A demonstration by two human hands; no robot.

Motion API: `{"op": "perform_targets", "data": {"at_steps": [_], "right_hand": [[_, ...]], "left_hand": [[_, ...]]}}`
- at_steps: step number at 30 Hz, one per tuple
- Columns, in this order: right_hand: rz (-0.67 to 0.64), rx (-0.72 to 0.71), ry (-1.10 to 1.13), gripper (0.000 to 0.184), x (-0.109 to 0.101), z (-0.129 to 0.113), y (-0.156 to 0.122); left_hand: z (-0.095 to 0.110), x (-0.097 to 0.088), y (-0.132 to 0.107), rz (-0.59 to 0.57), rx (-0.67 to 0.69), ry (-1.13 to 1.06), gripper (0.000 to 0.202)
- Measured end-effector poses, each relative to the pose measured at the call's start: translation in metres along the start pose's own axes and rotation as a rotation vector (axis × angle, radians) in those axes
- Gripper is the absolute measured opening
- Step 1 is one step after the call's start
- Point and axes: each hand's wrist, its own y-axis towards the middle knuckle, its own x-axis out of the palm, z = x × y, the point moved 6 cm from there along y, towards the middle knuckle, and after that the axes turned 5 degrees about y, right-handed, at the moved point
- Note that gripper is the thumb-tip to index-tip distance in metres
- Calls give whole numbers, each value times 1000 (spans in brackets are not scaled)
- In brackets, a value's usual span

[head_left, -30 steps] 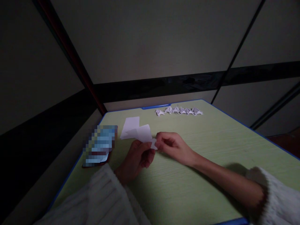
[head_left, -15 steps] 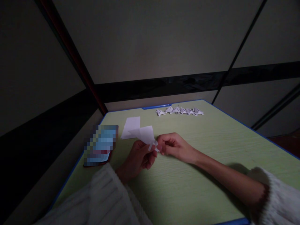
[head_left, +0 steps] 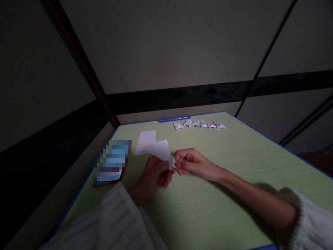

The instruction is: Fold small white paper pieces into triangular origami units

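Observation:
Both hands meet over the middle of the table. My left hand [head_left: 156, 173] pinches a small folded piece of white paper [head_left: 171, 162] between thumb and fingers. On the right edge of that same piece, the thumb and fingertips of my right hand [head_left: 192, 161] are closed. Just beyond the left hand is a white paper sheet [head_left: 161, 149]; whether it joins the folded piece I cannot tell. A stack of white paper [head_left: 146, 141] lies behind it to the left. The fingers partly hide the folds.
A row of several folded paper figures [head_left: 196, 123] stands along the far side of the light green table [head_left: 234, 156]. At the left edge lies a flat object with a blurred-out surface [head_left: 113, 163], like a phone or tablet. Cabinet panels [head_left: 177, 52] rise behind the table.
The small folded paper has turned between my fingers and shows a wider strip. My right fingertips have shifted slightly around its edge. The row of figures stays put.

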Motion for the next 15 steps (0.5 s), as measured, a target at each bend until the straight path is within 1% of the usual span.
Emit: {"op": "perform_targets", "data": {"at_steps": [3, 6, 11, 13, 15], "right_hand": [[-4, 23, 5, 8, -1, 1, 0], [-44, 68, 7, 6, 0, 1, -1], [-91, 119, 10, 7, 1, 0, -2], [-110, 133, 7, 8, 1, 1, -3], [-117, 145, 2, 9, 1, 2, -3]], "left_hand": [[-2, 0, 0, -27, -13, 20, 18], [-4, 2, 0, -57, -28, 48, 18], [-5, 9, -1, -149, -60, 54, 20], [-5, 10, -2, -160, -62, 49, 21], [-5, 9, -2, -145, -66, 51, 22]]}}
